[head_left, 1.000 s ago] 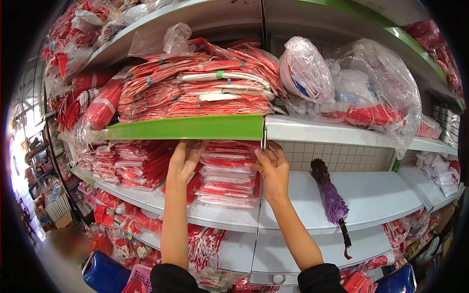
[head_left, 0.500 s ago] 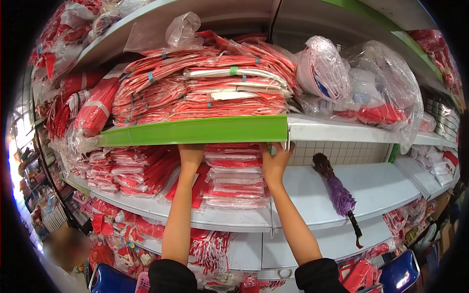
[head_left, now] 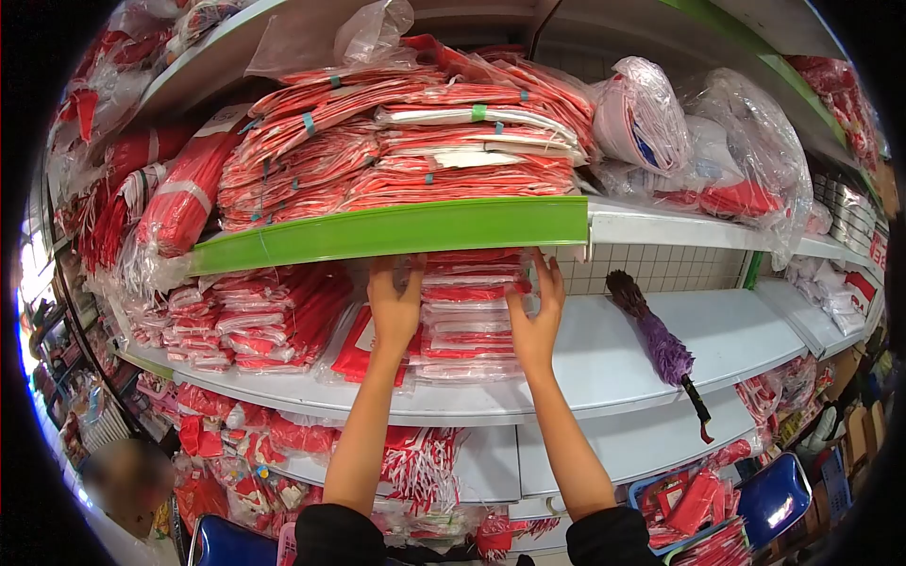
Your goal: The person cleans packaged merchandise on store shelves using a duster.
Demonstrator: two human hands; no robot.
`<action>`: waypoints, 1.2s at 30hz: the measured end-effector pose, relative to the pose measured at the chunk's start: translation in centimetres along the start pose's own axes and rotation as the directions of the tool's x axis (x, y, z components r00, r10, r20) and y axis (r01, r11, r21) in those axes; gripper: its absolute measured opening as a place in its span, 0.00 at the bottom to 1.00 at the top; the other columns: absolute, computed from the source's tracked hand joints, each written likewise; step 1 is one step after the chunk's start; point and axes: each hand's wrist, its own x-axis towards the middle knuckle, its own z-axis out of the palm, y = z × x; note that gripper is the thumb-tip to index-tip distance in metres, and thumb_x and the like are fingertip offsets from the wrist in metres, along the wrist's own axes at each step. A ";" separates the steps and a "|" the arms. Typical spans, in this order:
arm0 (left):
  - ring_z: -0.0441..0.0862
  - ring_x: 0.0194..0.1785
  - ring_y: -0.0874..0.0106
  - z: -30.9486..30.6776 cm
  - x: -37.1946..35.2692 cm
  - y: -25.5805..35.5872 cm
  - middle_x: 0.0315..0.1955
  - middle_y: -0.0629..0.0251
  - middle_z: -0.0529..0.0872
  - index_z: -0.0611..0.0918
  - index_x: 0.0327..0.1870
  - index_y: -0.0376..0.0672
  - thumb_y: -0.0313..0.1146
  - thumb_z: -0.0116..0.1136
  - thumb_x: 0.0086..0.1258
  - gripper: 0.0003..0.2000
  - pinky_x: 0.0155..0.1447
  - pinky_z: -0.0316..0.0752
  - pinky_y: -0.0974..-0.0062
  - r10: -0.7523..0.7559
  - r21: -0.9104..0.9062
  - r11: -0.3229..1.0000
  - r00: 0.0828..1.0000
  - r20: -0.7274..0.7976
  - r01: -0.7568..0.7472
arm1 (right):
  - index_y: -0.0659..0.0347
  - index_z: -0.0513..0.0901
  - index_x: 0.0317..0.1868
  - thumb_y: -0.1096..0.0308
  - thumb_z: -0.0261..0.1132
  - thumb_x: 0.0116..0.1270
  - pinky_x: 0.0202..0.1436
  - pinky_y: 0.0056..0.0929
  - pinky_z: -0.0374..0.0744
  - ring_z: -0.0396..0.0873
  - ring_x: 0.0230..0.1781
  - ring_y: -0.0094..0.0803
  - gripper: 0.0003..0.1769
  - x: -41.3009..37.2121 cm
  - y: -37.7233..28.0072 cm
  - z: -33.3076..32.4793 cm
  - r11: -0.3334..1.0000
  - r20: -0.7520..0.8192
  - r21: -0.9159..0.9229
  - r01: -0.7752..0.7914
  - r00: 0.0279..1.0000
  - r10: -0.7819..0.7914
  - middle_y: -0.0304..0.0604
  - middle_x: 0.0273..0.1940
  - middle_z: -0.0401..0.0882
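A tall stack of red and white plastic-wrapped packets [head_left: 472, 325] stands on the middle shelf [head_left: 453, 404] beneath the green shelf edge [head_left: 396, 231]. At the stack's left side is my left hand [head_left: 394, 307], fingers apart and pointing up, with the tips close under the green edge. My right hand [head_left: 538, 316] is at the stack's right side, its fingers spread and the thumb against the packets. Neither hand has closed on anything. Left of my left hand lies a loose red packet [head_left: 357, 351].
More red packets [head_left: 274, 316] fill the shelf's left part. A purple feather duster [head_left: 665, 351] lies to the right. Large red bundles [head_left: 377, 141] and clear bags [head_left: 746, 160] sit on the upper shelf. Blue chairs [head_left: 774, 505] stand below. A person's blurred head [head_left: 127, 481] is at lower left.
Both hands have come lower and further out from under the green edge, with more of their fingers showing. The view has shifted slightly, so the shelves appear higher.
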 end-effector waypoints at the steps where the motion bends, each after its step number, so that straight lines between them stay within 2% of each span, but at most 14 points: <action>1: 0.74 0.55 0.56 -0.2 -0.7 0.3 0.50 0.51 0.78 0.75 0.54 0.36 0.33 0.58 0.64 0.18 0.59 0.66 0.66 0.038 0.089 0.995 0.998 -0.040 -0.034 | 0.56 0.69 0.63 0.70 0.63 0.57 0.67 0.43 0.56 0.56 0.66 0.51 0.31 -0.8 -0.5 -0.2 1.000 -0.022 -0.013 -0.011 1.000 0.011 0.56 0.63 0.62; 5: 0.67 0.63 0.57 -1.7 -4.6 1.8 0.56 0.51 0.74 0.75 0.56 0.37 0.32 0.53 0.67 0.17 0.67 0.58 0.67 0.036 0.186 0.982 0.991 -0.127 -0.012 | 0.56 0.71 0.62 0.71 0.62 0.58 0.69 0.44 0.54 0.54 0.68 0.50 0.29 -3.9 -2.8 -1.5 0.996 -0.020 -0.065 0.057 0.998 -0.059 0.54 0.64 0.62; 10: 0.67 0.64 0.62 -6.6 -13.5 2.2 0.58 0.53 0.73 0.75 0.55 0.33 0.25 0.48 0.68 0.15 0.67 0.59 0.67 -0.159 -0.093 0.985 0.972 -0.172 0.144 | 0.59 0.80 0.47 0.74 0.61 0.56 0.60 0.42 0.62 0.63 0.58 0.44 0.17 -11.3 -3.9 -3.2 0.995 0.053 0.069 0.076 0.995 -0.080 0.50 0.55 0.70; 14: 0.72 0.59 0.61 -11.6 -24.9 0.0 0.53 0.55 0.77 0.77 0.52 0.32 0.20 0.45 0.65 0.15 0.65 0.62 0.67 -0.395 -0.058 0.915 0.858 -0.328 0.399 | 0.61 0.82 0.35 0.74 0.60 0.56 0.52 0.37 0.66 0.69 0.44 0.43 0.06 -20.4 -3.2 -5.6 0.969 0.341 0.215 0.124 0.920 -0.193 0.47 0.41 0.75; 20: 0.76 0.52 0.60 -21.9 -50.6 1.6 0.42 0.55 0.82 0.81 0.45 0.38 0.21 0.49 0.59 0.14 0.57 0.68 0.68 -0.565 0.326 0.444 0.544 -0.620 0.834 | 0.62 0.80 0.36 0.74 0.58 0.59 0.47 0.36 0.71 0.74 0.41 0.40 0.06 -37.4 5.8 -11.1 0.939 0.912 0.186 -0.288 0.406 -0.056 0.44 0.35 0.78; 21: 0.78 0.51 0.59 -23.2 -54.1 4.0 0.40 0.54 0.84 0.81 0.45 0.38 0.23 0.51 0.59 0.14 0.56 0.69 0.67 -0.565 0.427 0.313 0.528 -0.634 0.848 | 0.62 0.80 0.38 0.72 0.59 0.60 0.45 0.37 0.72 0.75 0.38 0.41 0.07 -40.9 8.2 -12.9 0.907 0.973 0.062 -0.417 0.229 0.038 0.46 0.34 0.78; 22: 0.79 0.49 0.57 -25.1 -58.9 5.9 0.39 0.53 0.84 0.81 0.44 0.38 0.26 0.52 0.59 0.12 0.55 0.70 0.66 -0.650 0.437 0.177 0.438 -0.621 0.882 | 0.62 0.79 0.39 0.69 0.59 0.61 0.42 0.38 0.73 0.76 0.36 0.42 0.08 -44.6 10.7 -15.0 0.858 0.993 -0.084 -0.506 0.031 0.116 0.47 0.33 0.78; 24: 0.81 0.45 0.54 -28.7 -69.3 10.3 0.36 0.51 0.85 0.83 0.39 0.38 0.33 0.54 0.58 0.12 0.52 0.72 0.63 -0.728 0.353 -0.089 0.181 -0.661 0.931 | 0.62 0.78 0.42 0.60 0.58 0.64 0.38 0.36 0.75 0.79 0.33 0.42 0.14 -51.7 16.6 -19.4 0.924 0.994 0.025 -0.380 -0.086 -0.063 0.48 0.32 0.80; 25: 0.81 0.43 0.52 -29.8 -74.4 13.5 0.35 0.50 0.85 0.84 0.36 0.39 0.38 0.54 0.58 0.13 0.50 0.74 0.62 -0.718 0.257 -0.213 0.027 -0.696 0.943 | 0.59 0.78 0.48 0.56 0.56 0.66 0.46 0.40 0.74 0.79 0.41 0.45 0.17 -53.2 18.5 -21.9 0.928 0.820 -0.315 -0.200 -0.550 0.159 0.52 0.41 0.79; 26: 0.81 0.42 0.52 -31.1 -79.4 17.4 0.34 0.50 0.84 0.84 0.31 0.40 0.43 0.53 0.59 0.15 0.49 0.74 0.60 -0.724 0.314 -0.393 -0.079 -0.686 0.864 | 0.56 0.76 0.54 0.45 0.53 0.65 0.49 0.41 0.74 0.78 0.45 0.45 0.27 -56.8 22.7 -24.6 0.978 0.670 -0.199 -0.067 -0.738 0.086 0.53 0.44 0.80; 27: 0.81 0.43 0.54 -32.7 -84.1 21.3 0.33 0.50 0.84 0.84 0.31 0.40 0.47 0.51 0.60 0.18 0.48 0.75 0.60 -0.799 0.551 -0.537 -0.175 -0.576 0.639 | 0.57 0.78 0.47 0.51 0.55 0.65 0.40 0.36 0.78 0.82 0.37 0.39 0.20 -61.2 27.5 -28.7 0.998 0.720 -0.065 0.026 -0.691 0.065 0.47 0.34 0.83; 28: 0.81 0.44 0.55 -33.0 -85.7 25.9 0.34 0.51 0.84 0.83 0.34 0.39 0.46 0.51 0.60 0.18 0.46 0.76 0.59 -0.729 0.516 -0.680 -0.397 -0.558 0.522 | 0.57 0.79 0.46 0.51 0.55 0.64 0.41 0.37 0.78 0.82 0.37 0.39 0.20 -61.0 28.4 -31.0 0.986 0.629 -0.123 0.109 -0.760 0.163 0.47 0.35 0.82; 32: 0.82 0.39 0.57 -33.1 -91.7 40.6 0.33 0.51 0.84 0.83 0.33 0.38 0.49 0.53 0.57 0.20 0.41 0.76 0.61 -0.292 0.011 -0.938 -0.771 -0.566 0.347 | 0.56 0.81 0.44 0.52 0.57 0.62 0.44 0.40 0.77 0.81 0.39 0.42 0.19 -58.5 28.7 -32.3 0.927 0.411 -0.231 0.297 -0.833 0.370 0.48 0.37 0.82; 36: 0.82 0.37 0.59 -31.7 -92.0 45.1 0.32 0.52 0.84 0.83 0.33 0.38 0.51 0.54 0.55 0.21 0.39 0.76 0.62 -0.186 -0.143 -0.947 -0.857 -0.481 0.286 | 0.55 0.83 0.42 0.52 0.58 0.60 0.47 0.42 0.76 0.80 0.41 0.45 0.18 -58.2 30.9 -28.9 0.934 0.382 0.081 0.349 -0.876 0.294 0.49 0.40 0.82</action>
